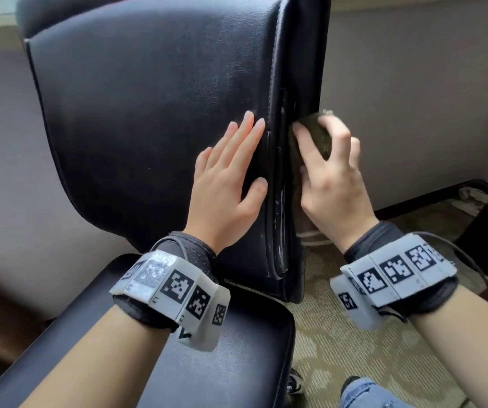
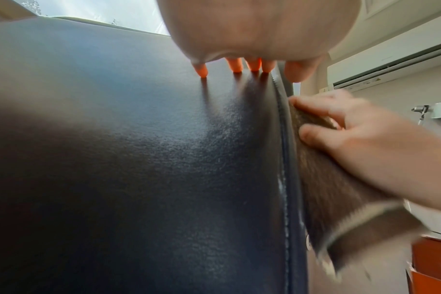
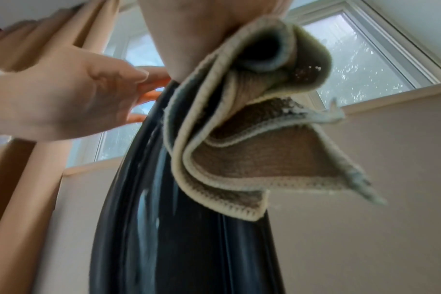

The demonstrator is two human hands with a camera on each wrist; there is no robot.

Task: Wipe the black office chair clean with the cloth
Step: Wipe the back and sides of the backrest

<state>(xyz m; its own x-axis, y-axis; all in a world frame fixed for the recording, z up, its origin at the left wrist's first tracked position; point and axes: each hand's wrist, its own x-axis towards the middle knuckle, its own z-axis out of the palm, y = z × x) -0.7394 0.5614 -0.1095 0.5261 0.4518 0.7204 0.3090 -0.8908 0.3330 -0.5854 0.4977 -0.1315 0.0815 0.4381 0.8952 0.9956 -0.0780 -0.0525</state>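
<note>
Head view: left hand (image 1: 231, 184) flat on chair (image 1: 148, 113), right fingers (image 1: 310, 142) clutching cloth (image 1: 319, 131).

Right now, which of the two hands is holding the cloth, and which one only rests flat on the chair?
The right hand grips the cloth against the backrest's side edge. The left hand holds nothing; it lies flat on the black chair.

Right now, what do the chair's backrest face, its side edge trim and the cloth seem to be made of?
Backrest face: likely leather or faux leather, matte, fine pebbled grain, stitched seam.
Side edge trim: probably hard plastic, glossy; it reflects window light in streaks.
Cloth: woven or knitted textile, maybe microfibre, brown ribbed face with pale stitched border, gripped by the right hand.
</note>
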